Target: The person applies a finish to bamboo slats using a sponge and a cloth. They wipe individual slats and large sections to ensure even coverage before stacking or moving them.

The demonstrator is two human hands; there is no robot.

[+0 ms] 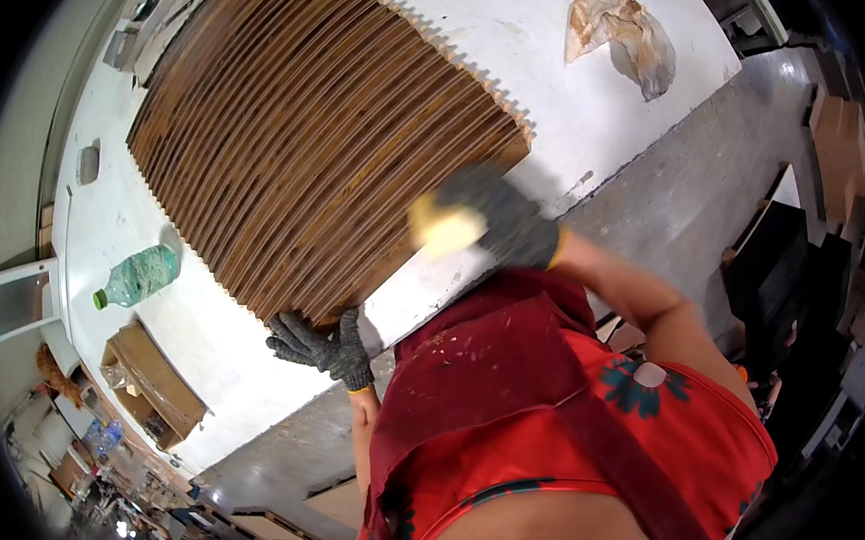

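Observation:
A large brown wooden panel with many raised ribs [333, 136] lies on a white table [249, 368]. My left hand [320, 348], in a dark grey knitted glove, rests at the panel's near left corner, fingers spread and thumb apart. Over the near right edge of the ribs, my right hand [497, 210], gloved alike, is blurred by motion. It is closed on a pale yellow and white pad [448, 227], also blurred, so its exact kind cannot be made out. The pad appears to be at the ribs; whether it touches them is unclear.
A green plastic bottle [140, 276] lies left of the panel, near an open cardboard box [150, 385]. A crumpled plastic bag [627, 41] lies at the far right of the table. Dark boards [769, 272] and cardboard [841, 156] stand on the right.

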